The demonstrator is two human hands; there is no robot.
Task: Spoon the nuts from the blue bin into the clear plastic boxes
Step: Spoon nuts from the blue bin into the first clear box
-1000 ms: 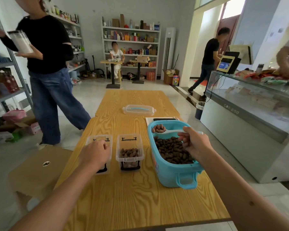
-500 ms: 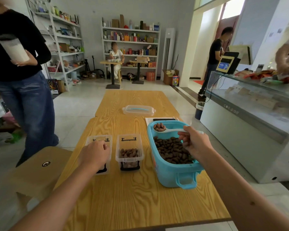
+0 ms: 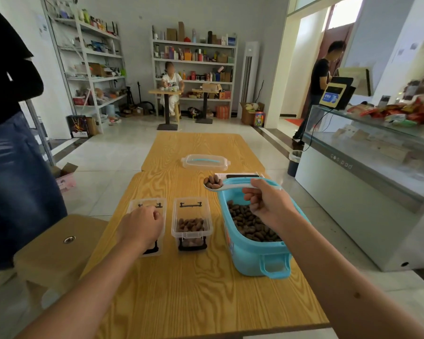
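Presently: right hand (image 3: 267, 204) pinching white spoon (image 3: 227, 186) of nuts (image 3: 213, 181) at 12 o'clock over blue bin (image 3: 251, 256); left hand (image 3: 142, 225) curled, resting on clear box (image 3: 147, 211) at 9 o'clock.

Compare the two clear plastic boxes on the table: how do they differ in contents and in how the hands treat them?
The right clear box holds a layer of brown nuts; in the left clear box no nuts show, though the left hand covers much of it. That hand rests on the left clear box, while nothing touches the right clear box. The right clear box stands nearer the blue bin. Both are open, transparent, with black latches.
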